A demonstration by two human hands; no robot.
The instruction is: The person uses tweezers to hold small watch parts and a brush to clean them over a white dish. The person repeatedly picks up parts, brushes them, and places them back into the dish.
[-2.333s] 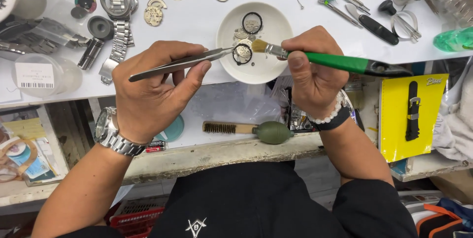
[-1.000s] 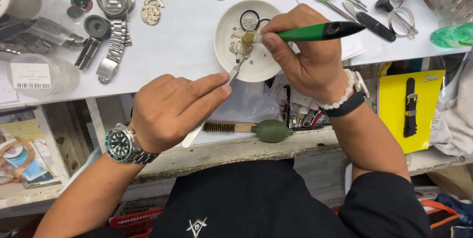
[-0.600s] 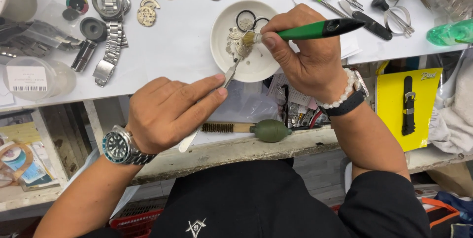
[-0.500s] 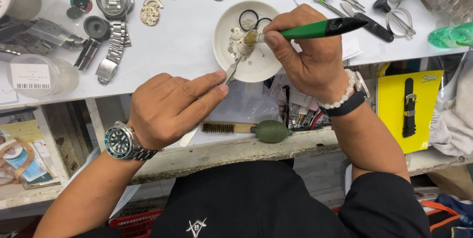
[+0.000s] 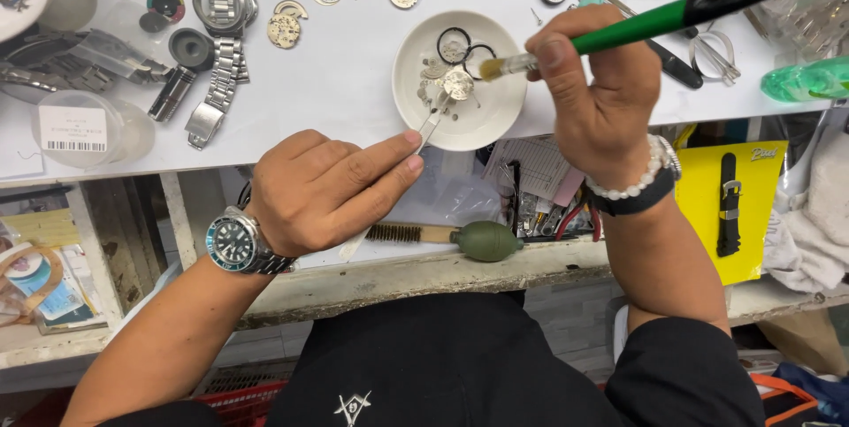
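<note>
Green-handled brush (image 5: 619,34) in right hand (image 5: 601,95), tweezers (image 5: 429,126) in left hand (image 5: 327,188)

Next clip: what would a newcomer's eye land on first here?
The white dish at top centre, holding small watch parts. The left hand reaches tweezers into it, while the right hand holds a green brush over it. Watch cases and a steel bracelet lie scattered to the left.

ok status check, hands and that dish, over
Left hand grips tweezers, tips at small metal part in white dish. Right hand holds green brush, bristles over dish. Nothing blocking.
</note>
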